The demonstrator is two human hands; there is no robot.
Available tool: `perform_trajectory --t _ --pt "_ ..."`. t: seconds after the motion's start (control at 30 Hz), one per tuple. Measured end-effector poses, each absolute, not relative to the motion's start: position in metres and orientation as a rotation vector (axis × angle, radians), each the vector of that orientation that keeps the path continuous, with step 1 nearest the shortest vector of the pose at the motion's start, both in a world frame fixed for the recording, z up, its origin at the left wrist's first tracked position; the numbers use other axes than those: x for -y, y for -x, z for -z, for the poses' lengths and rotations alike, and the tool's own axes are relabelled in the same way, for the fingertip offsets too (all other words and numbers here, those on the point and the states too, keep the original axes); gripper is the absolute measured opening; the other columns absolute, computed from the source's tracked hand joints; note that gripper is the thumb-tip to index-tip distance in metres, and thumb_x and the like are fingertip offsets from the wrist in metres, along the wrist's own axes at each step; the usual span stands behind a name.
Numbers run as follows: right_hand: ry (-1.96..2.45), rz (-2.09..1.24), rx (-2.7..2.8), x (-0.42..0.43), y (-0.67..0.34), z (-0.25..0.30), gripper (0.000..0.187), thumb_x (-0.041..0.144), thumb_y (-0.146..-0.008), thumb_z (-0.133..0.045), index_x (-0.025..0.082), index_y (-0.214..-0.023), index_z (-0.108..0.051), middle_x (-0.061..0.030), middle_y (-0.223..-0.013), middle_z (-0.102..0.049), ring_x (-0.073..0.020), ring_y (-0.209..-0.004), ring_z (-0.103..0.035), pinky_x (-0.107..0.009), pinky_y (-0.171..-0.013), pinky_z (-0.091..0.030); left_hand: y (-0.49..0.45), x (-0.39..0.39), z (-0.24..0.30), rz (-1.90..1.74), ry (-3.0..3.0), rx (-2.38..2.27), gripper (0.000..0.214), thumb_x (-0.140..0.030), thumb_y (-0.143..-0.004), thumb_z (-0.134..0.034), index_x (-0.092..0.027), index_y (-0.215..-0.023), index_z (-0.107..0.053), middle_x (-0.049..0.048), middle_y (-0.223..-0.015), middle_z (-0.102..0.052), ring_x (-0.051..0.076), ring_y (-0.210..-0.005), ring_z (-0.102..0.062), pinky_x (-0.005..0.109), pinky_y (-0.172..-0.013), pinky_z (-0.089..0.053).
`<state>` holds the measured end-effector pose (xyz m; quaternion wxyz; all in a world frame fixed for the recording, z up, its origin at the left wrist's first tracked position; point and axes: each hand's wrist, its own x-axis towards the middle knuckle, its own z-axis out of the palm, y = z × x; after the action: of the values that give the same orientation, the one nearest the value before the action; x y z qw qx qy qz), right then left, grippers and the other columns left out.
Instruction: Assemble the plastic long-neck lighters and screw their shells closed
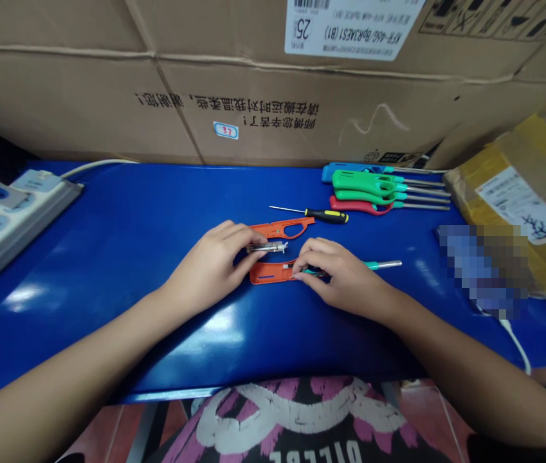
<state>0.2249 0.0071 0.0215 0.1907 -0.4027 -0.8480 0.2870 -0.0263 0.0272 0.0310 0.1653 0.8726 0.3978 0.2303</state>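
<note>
Between its thumb and fingers, my left hand (222,257) pinches a small see-through fuel tank (267,247) with a white valve end pointing right. Below the tank lies one orange lighter casing half (269,273), hollow side up. My right hand (328,270) is closed at this half's right part, thumb and fingertips gripping there and hiding the inner parts. A metal lighter nozzle (388,264) with a teal base sticks out to the right past that hand. Just behind my left fingers rests the other orange casing half (285,228), with its trigger loop.
A yellow-black screwdriver (327,215) lies behind the casing. Farther back are stacked green lighters (364,183), a red lighter (357,205) and a blue lighter (350,172). A power strip (17,209) is left; a taped parcel (518,199) and blurred phone (485,270) are right. A cardboard box (109,116) walls the back.
</note>
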Motion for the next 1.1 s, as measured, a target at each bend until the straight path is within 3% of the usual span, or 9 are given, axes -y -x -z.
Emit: perform_trajectory --t 0.2,0.73,0.97,1.1 --pt "1.129 -0.862 2.315 -0.008 -0.225 -0.023 0.009 0.015 -0.094 -0.060 0.022 -0.089 -0.064 -0.0031 -0.096 -0.065 -0.0171 -0.092 -0.059 -0.032 -0.081 -0.047 0.023 -0.017 -0.040 -0.653 -2.426 -1.056 0.022 -0.023 -0.099 -0.054 -0.016 -0.113 -0.070 0.0090 -0.110 -0.072 0.022 -0.098 -0.068 0.039 -0.089 -0.056" --pt "1.141 -0.897 2.335 -0.008 -0.226 -0.024 0.007 0.016 -0.090 -0.065 0.022 -0.089 -0.067 -0.0013 -0.090 -0.063 -0.0160 -0.087 -0.058 -0.031 -0.079 -0.046 0.025 -0.011 -0.039 -0.348 -2.374 -1.044 0.017 -0.026 -0.096 -0.060 -0.021 -0.105 -0.073 0.0044 -0.101 -0.074 0.021 -0.094 -0.071 0.035 -0.082 -0.058" --pt "1.173 -0.682 2.485 -0.007 -0.226 -0.024 0.005 0.025 -0.093 -0.066 0.023 -0.095 -0.071 -0.0016 -0.095 -0.066 -0.0174 -0.093 -0.060 -0.034 -0.086 -0.041 0.025 -0.012 -0.039 -0.324 -2.344 -1.066 0.016 -0.024 -0.094 -0.061 -0.021 -0.105 -0.072 0.0042 -0.103 -0.074 0.022 -0.095 -0.070 0.036 -0.085 -0.057" --pt "1.207 -0.515 2.546 -0.003 -0.225 -0.028 0.009 0.028 -0.095 -0.065 0.022 -0.093 -0.071 -0.0021 -0.093 -0.067 -0.0181 -0.092 -0.060 -0.034 -0.080 -0.037 0.024 -0.012 -0.042 -0.277 -2.329 -1.106 0.016 -0.025 -0.094 -0.060 -0.022 -0.106 -0.072 0.0026 -0.104 -0.074 0.021 -0.096 -0.069 0.037 -0.085 -0.057"
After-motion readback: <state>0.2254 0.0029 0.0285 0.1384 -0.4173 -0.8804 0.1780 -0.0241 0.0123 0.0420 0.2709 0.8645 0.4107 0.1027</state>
